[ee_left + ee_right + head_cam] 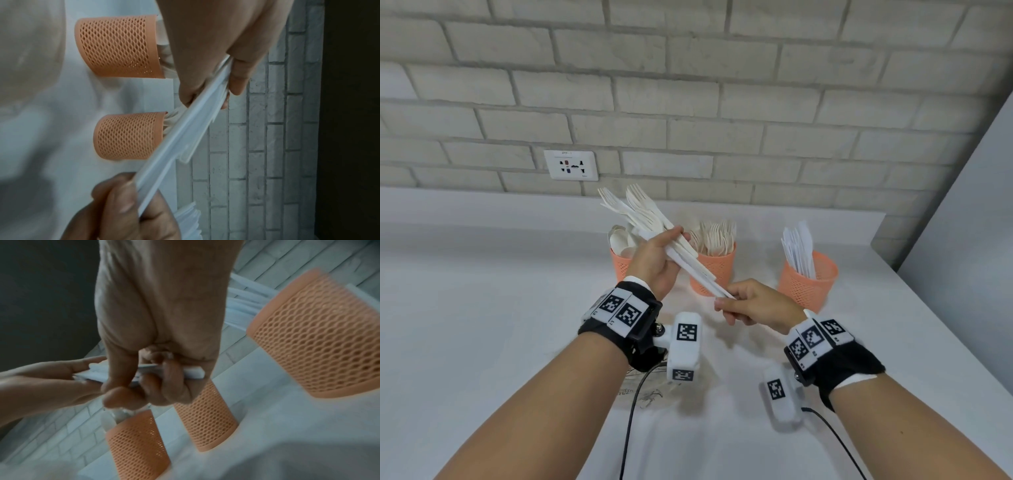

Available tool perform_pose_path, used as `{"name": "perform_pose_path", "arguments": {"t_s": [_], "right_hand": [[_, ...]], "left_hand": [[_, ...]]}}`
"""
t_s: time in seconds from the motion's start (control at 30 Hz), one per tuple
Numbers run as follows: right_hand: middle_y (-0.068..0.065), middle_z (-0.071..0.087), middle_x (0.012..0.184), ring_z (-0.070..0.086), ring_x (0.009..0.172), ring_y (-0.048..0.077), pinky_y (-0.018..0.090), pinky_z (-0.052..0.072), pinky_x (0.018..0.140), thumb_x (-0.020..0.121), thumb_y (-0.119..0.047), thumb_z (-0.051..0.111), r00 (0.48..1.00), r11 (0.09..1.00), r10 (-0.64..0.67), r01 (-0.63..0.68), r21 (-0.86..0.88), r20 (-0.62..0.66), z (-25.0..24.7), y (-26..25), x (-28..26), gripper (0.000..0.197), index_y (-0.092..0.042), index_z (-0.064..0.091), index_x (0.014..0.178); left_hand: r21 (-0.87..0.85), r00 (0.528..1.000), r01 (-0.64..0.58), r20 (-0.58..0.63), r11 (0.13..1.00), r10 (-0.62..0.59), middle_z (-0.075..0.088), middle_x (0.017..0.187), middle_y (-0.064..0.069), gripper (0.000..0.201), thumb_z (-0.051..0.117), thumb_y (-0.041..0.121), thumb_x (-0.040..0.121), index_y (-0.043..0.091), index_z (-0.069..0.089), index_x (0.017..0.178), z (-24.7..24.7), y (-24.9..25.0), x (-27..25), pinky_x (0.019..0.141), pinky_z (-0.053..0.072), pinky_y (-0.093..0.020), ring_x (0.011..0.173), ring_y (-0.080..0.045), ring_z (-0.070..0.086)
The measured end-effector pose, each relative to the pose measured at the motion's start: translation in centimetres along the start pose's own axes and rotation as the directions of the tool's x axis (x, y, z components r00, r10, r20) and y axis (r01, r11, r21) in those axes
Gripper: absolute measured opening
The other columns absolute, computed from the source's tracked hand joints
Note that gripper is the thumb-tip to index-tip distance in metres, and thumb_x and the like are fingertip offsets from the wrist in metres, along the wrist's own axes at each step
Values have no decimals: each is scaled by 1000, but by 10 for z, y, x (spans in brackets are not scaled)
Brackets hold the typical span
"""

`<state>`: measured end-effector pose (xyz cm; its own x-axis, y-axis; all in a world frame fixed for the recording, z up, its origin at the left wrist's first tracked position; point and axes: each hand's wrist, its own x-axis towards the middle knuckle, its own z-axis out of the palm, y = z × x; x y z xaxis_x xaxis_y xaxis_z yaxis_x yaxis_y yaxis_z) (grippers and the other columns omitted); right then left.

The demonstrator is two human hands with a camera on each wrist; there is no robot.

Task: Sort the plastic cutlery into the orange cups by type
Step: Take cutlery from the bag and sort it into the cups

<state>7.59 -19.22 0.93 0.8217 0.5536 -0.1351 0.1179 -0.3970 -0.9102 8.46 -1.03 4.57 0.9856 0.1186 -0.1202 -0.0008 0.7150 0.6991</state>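
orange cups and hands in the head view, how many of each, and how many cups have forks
Orange cups: 3 (left cup spoons, middle cup forks, right cup knives)
Cups with forks: 1
Hands: 2 (left hand grips a bundle of forks, right hand pinches its handle end)
Total cups and hands: 5

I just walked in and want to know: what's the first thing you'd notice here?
A bunch of white plastic forks, held up over the white counter: the left hand grips its middle and the right hand pinches the handle ends. Behind stand three orange mesh cups: spoons on the left, forks in the middle, knives on the right.
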Motion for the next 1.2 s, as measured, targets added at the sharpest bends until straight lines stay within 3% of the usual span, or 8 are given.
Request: {"name": "perform_pose_path", "arguments": {"t_s": [0.13, 0.27, 0.4, 0.53, 0.73, 0.83, 0.97, 1.2], "right_hand": [[-4, 57, 73, 45, 59, 6, 17, 36, 51, 92, -17, 57, 999, 997, 23, -20, -73, 36, 5, -2, 4, 18, -10, 62, 107], [-5, 45, 68, 43, 51, -2, 11, 36, 49, 97, -24, 46, 999, 997, -52, 52, -65, -1, 23, -13, 9, 31, -7, 46, 123], [-4, 40, 73, 39, 60, 5, 14, 37, 52, 98, -24, 43, 1000, 996, -16, 18, -83, 26, 21, -7, 7, 32, -10, 40, 127], [-1, 47, 70, 44, 58, 8, 20, 41, 58, 99, -15, 41, 988, 989, 88, -71, -131, 126, 10, 4, 1, 14, -13, 49, 109], [-4, 40, 65, 35, 53, 6, 16, 31, 48, 98, -15, 43, 989, 995, 93, -88, -46, 115, 18, 4, 0, 17, -17, 54, 112], [-7, 38, 60, 32, 47, 4, 17, 26, 45, 96, -23, 49, 997, 999, 28, -26, -34, 70, 16, 0, -1, 9, -23, 57, 99], [-4, 32, 58, 27, 47, 6, 17, 23, 43, 99, -31, 38, 999, 997, -33, 35, 69, -34, 13, -7, 0, 25, -17, 57, 90], [-2, 40, 63, 33, 50, 9, 24, 26, 47, 102, -25, 32, 957, 968, -63, 128, 217, -284, 24, -30, 14, 25, -14, 47, 119]], "left_hand": [[21, 1000, 1, -17, 1000, -1, 56, 73, -6, 10, 53, -3, 89, 2, 52, 97, -5, -6, 3, 68, 56, -26, 65, -13, 61], [82, 1000, -10, 25, 997, 8, 55, 77, -6, 28, 53, -1, 88, 3, 47, 116, -4, -13, 4, 65, 55, -23, 71, -14, 59], [93, 1000, -27, 6, 995, 27, 53, 76, -6, 17, 52, -2, 89, 5, 48, 104, -7, -4, 8, 69, 52, -29, 70, -15, 58], [45, 996, -58, -66, 997, 61, 54, 76, -5, 19, 51, -2, 89, 9, 45, 103, -20, 4, 18, 63, 51, -31, 68, -15, 58], [92, 985, -141, -83, 986, 148, 51, 70, -4, 18, 47, -2, 92, 15, 45, 87, -21, 10, 15, 63, 46, -29, 65, -14, 54], [79, 986, -144, -74, 986, 149, 46, 70, -6, 17, 47, -2, 86, 14, 43, 85, -28, 13, 20, 55, 46, -27, 58, -14, 50], [166, 994, -66, -80, 984, 80, 42, 61, -4, 13, 49, 0, 78, 12, 45, 81, -32, 12, 14, 45, 41, -23, 46, -13, 43], [433, 982, -146, 171, 889, 78, 49, 44, 9, 15, 59, 12, 89, 15, 53, 75, -16, -10, -15, 46, 34, -22, 37, -6, 36]]}}
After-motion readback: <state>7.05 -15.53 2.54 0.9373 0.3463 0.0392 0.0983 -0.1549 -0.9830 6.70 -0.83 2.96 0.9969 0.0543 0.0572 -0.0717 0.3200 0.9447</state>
